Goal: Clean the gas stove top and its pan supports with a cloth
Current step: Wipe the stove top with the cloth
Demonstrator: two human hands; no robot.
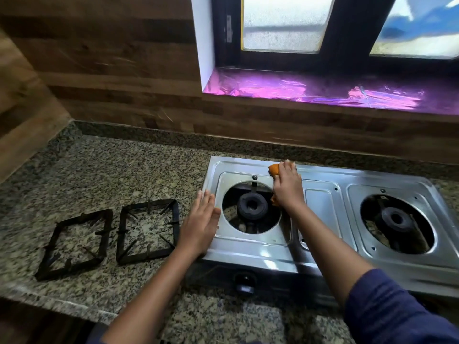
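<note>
Head view. Holds an orange cloth [274,168] under the right grip [288,187], fingers bent over it, and presses it onto the stove [320,207] at the back rim, just behind and to the right of the left burner [252,206]. Shows cloth at the fingertips and again below the palm, at the edge of the burner opening. Lays the left grip [201,219] flat on the stove's left edge, fingers straight and together, holding nothing, thumb side toward that same opening.

Steel stove on a speckled granite bench [124,170], with two round openings and a dark burner in each. Right burner [396,220] well apart from both grips. Black knob [244,284] on the stove's front face, below the left burner.

Both pan supports off the stove, flat on the bench to its left, side by side. Right support [144,256] just beside the left grip, its near corner hidden behind the wrist. Left support [107,237] next to it, farther from the stove. Very close together; cannot tell whether touching.

Blue sleeve [397,306] on the right arm, ending near the elbow. Wood-pattern wall [111,70] behind the bench. Dark-framed window [280,23] with frosted panes above the stove, and a sill [323,90] covered in shiny purple foil.
</note>
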